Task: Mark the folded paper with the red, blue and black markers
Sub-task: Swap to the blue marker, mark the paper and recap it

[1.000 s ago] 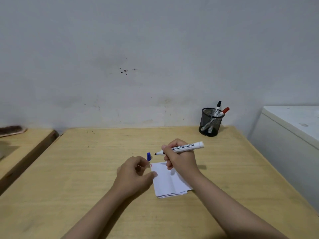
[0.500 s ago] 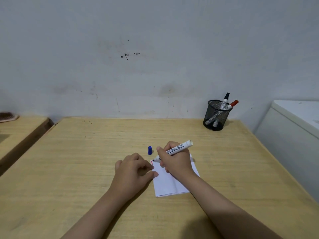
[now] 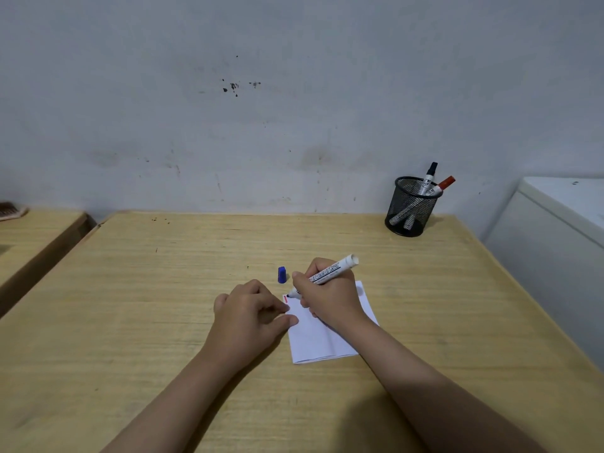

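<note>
A folded white paper [image 3: 322, 341] lies flat on the wooden table [image 3: 137, 289], with a short red mark [image 3: 285, 299] at its top left corner. My right hand [image 3: 330, 294] grips an uncapped blue marker [image 3: 330, 271], its tip touching the paper right beside the red mark. My left hand [image 3: 250, 313] is curled, thumb and fingertips pressing the paper's left edge. The marker's blue cap [image 3: 282, 274] stands on the table just beyond the paper. The black marker [image 3: 428, 178] and red marker [image 3: 443, 185] stick out of a black mesh cup [image 3: 410, 207].
The mesh cup stands at the table's back right corner against a grey wall. A white cabinet [image 3: 555, 243] sits close on the right. A second wooden table [image 3: 29, 237] stands to the left across a narrow gap.
My right hand lowered the marker from above the table until its tip met the paper's top left corner. My left hand let go of the blue cap and settled on the paper's edge.
</note>
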Motion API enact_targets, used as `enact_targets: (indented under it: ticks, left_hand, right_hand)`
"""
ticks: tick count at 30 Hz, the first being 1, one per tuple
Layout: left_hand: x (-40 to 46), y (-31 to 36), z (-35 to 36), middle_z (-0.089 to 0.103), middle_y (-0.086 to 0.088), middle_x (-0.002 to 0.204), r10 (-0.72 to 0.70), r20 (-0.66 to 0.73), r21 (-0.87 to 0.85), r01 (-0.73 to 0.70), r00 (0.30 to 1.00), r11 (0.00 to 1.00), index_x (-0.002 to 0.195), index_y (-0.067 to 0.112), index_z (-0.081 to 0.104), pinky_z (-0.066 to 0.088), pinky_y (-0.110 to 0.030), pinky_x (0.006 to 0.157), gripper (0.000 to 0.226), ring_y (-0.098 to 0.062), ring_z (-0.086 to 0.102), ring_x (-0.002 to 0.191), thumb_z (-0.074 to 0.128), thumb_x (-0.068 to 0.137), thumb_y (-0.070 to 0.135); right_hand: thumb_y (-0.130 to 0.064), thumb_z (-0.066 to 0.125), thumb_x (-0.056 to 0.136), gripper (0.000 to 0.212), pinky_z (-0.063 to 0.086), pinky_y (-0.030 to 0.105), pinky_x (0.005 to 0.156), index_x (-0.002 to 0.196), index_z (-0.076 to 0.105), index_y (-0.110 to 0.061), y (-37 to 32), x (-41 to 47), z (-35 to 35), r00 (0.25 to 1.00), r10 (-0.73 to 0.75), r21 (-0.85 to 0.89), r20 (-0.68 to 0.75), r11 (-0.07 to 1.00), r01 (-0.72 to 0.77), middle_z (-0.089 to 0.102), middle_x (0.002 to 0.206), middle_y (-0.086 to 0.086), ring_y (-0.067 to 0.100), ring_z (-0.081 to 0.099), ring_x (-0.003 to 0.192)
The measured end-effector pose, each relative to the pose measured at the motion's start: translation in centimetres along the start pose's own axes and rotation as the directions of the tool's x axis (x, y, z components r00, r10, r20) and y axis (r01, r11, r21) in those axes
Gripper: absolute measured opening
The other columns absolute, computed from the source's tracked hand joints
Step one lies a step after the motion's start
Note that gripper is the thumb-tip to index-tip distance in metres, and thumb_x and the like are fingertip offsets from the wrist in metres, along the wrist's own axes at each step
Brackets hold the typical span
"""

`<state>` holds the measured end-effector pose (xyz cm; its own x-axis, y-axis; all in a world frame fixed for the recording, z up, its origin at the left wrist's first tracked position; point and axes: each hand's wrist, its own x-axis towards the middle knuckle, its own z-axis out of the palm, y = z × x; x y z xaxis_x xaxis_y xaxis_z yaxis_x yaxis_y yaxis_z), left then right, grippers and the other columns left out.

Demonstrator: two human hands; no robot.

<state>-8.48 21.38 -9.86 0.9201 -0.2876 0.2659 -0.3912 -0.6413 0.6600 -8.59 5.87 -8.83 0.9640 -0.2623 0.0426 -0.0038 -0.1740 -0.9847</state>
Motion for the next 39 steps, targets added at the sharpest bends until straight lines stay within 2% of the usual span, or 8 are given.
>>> enact_targets:
  ticks: [4,8,14,21,25,28,33,39]
  left_hand:
    - [-0.1,0.1,0.0,0.06,0.012,0.078,-0.003,-0.006,0.016,0.003,1.0,1.0,0.074,0.032,0.073,0.037,-0.038,0.083,0.029,-0.005,0.06,0.084,0.066,0.059,0.055]
    - [-0.1,0.0,0.0,0.06,0.012,0.078,-0.007,-0.001,0.003,0.007,1.0,1.0,0.075,0.033,0.073,0.04,-0.042,0.086,0.037,-0.003,0.06,0.083,0.059,0.057,0.063]
    - [0.3,0.2,0.0,0.062,0.009,0.08,-0.049,-0.006,-0.097,0.049,0.999,0.994,0.071,0.032,0.063,0.049,-0.041,0.079,0.023,-0.004,0.059,0.076,0.075,0.057,0.045]
    - [3.5,1.2,-0.6,0.057,0.006,0.103,-0.044,-0.037,-0.129,0.039,0.998,0.991,0.112,0.028,0.052,0.043,-0.017,0.068,0.034,-0.009,0.058,0.088,0.063,0.08,0.019]
    - [5.1,1.6,-0.5,0.065,-0.001,0.093,-0.004,0.072,0.061,-0.001,0.997,0.998,0.099,0.021,0.064,0.045,-0.022,0.071,0.02,-0.011,0.059,0.082,0.059,0.082,0.012]
    - [5.1,2.6,-0.6,0.068,0.002,0.079,-0.066,0.029,-0.053,0.067,0.997,0.996,0.083,0.017,0.067,0.044,-0.011,0.061,0.011,-0.002,0.06,0.071,0.06,0.082,0.009]
    - [4.2,5.6,-2.4,0.071,-0.007,0.075,-0.246,0.179,-0.705,0.299,0.953,0.643,0.085,0.01,0.068,0.05,-0.028,0.072,0.008,-0.01,0.068,0.067,0.063,0.083,0.004]
    - [2.8,9.3,-3.5,0.072,-0.007,0.072,-0.19,0.344,-0.813,0.393,0.92,0.43,0.088,0.009,0.066,0.051,-0.033,0.08,0.009,-0.013,0.07,0.066,0.061,0.083,0.004]
  right_hand:
    - [-0.008,0.064,0.075,0.027,0.035,0.022,0.037,0.056,0.045,-0.006,0.3,0.2,-0.2,1.0,-0.002,-0.016,-0.015,1.0,0.002,0.044,0.054,0.013,0.022,0.046,0.045]
    - [-0.011,0.066,0.076,0.028,0.038,0.024,0.039,0.058,0.046,-0.003,0.3,0.0,-0.1,0.999,-0.008,-0.004,-0.047,1.0,0.008,0.049,0.053,0.013,0.015,0.051,0.04]
    - [-0.022,0.07,0.083,0.031,0.047,0.027,0.04,0.065,0.051,-0.007,-0.4,-0.1,-0.8,0.985,0.059,0.27,-0.165,0.963,-0.012,0.06,0.049,0.006,0.014,0.051,0.037]
    - [-0.019,0.062,0.088,0.019,0.051,0.035,0.055,0.071,0.056,-0.012,-0.9,-0.2,-1.6,0.984,0.136,0.489,-0.112,0.87,-0.064,0.063,0.063,0.011,0.016,0.054,0.044]
    - [-0.01,0.06,0.088,0.01,0.053,0.039,0.06,0.078,0.064,-0.01,-1.8,-0.7,-2.7,0.992,0.055,0.517,-0.114,0.856,0.012,0.066,0.07,0.014,0.018,0.058,0.053]
    - [-0.006,0.061,0.087,0.009,0.057,0.039,0.06,0.083,0.069,-0.007,-2.8,-1.6,-4.0,0.992,-0.041,0.481,-0.117,0.872,0.093,0.069,0.075,0.016,0.019,0.063,0.059]
    - [-0.016,0.064,0.077,0.01,0.057,0.04,0.063,0.082,0.071,-0.01,-3.6,-4.0,-6.1,0.975,-0.177,0.368,-0.133,0.905,0.215,0.072,0.072,0.014,0.025,0.065,0.062]
    - [-0.011,0.063,0.076,0.009,0.058,0.037,0.062,0.078,0.071,-0.009,-4.7,-5.8,-7.2,0.951,-0.261,0.323,-0.165,0.897,0.303,0.073,0.071,0.011,0.025,0.069,0.064]
